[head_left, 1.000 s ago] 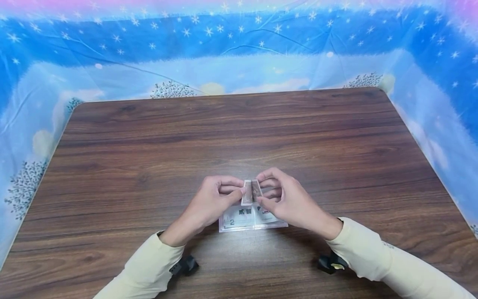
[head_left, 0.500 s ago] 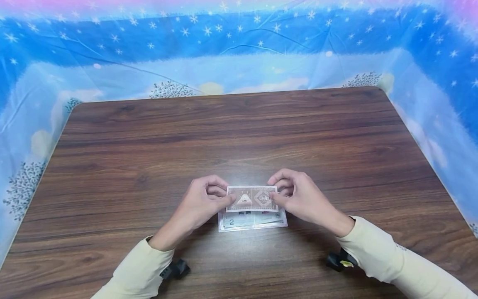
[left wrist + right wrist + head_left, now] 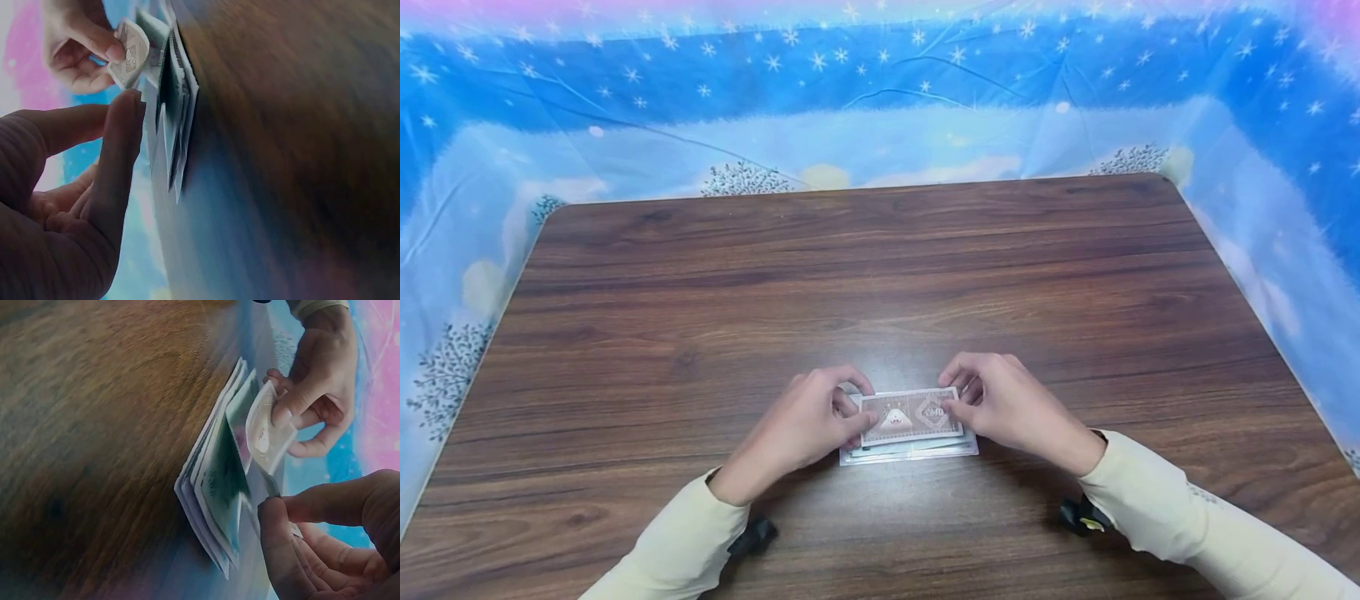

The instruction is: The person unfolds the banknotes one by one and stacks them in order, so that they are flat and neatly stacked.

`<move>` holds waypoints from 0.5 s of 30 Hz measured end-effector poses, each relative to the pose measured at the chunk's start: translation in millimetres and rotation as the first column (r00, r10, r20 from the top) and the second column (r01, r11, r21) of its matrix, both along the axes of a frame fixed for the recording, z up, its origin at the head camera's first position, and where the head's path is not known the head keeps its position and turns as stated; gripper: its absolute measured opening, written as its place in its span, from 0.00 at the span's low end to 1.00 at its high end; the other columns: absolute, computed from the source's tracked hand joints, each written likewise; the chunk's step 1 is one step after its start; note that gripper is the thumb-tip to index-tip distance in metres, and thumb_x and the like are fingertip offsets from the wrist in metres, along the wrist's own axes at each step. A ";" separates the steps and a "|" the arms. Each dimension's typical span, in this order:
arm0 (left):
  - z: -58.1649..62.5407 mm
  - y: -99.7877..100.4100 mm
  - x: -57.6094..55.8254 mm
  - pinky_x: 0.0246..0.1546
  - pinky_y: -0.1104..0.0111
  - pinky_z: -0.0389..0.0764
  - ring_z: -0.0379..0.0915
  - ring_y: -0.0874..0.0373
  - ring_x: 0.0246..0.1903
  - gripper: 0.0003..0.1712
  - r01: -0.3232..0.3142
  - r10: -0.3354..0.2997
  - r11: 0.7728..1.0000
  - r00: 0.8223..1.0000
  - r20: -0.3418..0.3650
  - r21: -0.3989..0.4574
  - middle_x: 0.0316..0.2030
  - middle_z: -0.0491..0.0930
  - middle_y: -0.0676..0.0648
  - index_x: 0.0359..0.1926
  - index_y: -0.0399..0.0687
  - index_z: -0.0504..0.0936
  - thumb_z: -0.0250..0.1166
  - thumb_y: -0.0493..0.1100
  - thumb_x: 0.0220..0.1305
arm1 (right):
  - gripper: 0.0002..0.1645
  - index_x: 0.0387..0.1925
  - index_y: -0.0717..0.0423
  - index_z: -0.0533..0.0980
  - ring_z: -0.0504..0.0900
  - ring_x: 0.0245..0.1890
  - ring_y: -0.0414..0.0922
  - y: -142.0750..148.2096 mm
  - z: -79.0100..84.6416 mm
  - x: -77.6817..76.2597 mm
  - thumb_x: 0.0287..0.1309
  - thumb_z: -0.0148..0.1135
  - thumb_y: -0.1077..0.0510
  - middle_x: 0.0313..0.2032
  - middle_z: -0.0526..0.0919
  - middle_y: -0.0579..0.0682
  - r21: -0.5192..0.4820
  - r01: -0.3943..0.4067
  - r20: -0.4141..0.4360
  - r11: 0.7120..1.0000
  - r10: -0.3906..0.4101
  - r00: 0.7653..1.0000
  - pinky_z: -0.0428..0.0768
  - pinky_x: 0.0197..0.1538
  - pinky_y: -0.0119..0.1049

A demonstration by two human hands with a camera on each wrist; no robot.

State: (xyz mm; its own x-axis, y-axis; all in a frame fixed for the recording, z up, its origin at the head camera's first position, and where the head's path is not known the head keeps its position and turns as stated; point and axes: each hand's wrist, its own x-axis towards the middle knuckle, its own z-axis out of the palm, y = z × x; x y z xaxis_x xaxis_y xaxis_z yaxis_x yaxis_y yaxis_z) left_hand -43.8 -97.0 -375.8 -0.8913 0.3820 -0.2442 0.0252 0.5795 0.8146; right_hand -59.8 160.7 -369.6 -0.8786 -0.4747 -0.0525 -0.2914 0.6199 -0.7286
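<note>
A small brown-grey banknote (image 3: 910, 419) with a white border and a pale triangular figure is spread between both hands. My left hand (image 3: 811, 423) pinches its left end between thumb and fingers. At the opposite end, the thumb and fingers of my right hand (image 3: 1011, 406) pinch it too. Both wrist views show the banknote bowed, close over a stack of banknotes (image 3: 215, 475). Greenish and white notes in that stack have creases, and some edges stand up. From the head view, the held banknote hides most of the stack (image 3: 925, 454).
The stack lies near the front middle of a dark wood-grain table (image 3: 865, 275). A blue snowflake-patterned cloth (image 3: 880, 75) hangs around its back and sides. Black devices (image 3: 754, 536) are strapped under both cream sleeves (image 3: 1150, 500).
The banknote, folded upright between close hands a second ago, has opened out flat as the hands moved apart. Since then both hands have lowered it toward the stack, tilting it slightly.
</note>
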 end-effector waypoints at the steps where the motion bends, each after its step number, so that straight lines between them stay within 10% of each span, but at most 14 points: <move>1: -0.2 0.9 0.2 0.27 0.67 0.80 0.79 0.63 0.19 0.14 0.014 -0.015 0.999 1.000 -0.026 -0.039 0.21 0.83 0.57 0.46 0.44 0.81 0.73 0.40 0.62 | 0.10 0.37 0.60 0.82 0.82 0.27 0.36 -0.5 -1.0 -0.3 0.53 0.73 0.67 0.26 0.85 0.44 0.010 -0.008 -0.002 1.000 0.008 1.000 0.82 0.31 0.30; 15: -6.0 6.2 0.4 0.24 0.67 0.74 0.72 0.65 0.17 0.12 0.043 -0.070 0.976 0.990 -0.119 -0.213 0.17 0.77 0.58 0.40 0.45 0.82 0.76 0.40 0.58 | 0.12 0.33 0.55 0.81 0.80 0.29 0.37 -1.8 -16.0 1.8 0.49 0.78 0.63 0.30 0.79 0.44 0.179 -0.057 -0.149 0.982 0.084 0.985 0.79 0.33 0.31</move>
State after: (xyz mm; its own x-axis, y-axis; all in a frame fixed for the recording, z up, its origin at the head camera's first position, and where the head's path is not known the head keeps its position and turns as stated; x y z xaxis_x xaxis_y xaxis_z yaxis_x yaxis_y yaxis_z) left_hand -43.4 -90.7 -381.9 -0.8984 0.3846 -0.2122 0.1567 0.7319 0.6632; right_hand -58.0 158.9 -385.6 -0.8471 -0.5314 -0.0047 -0.4402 0.7066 -0.5540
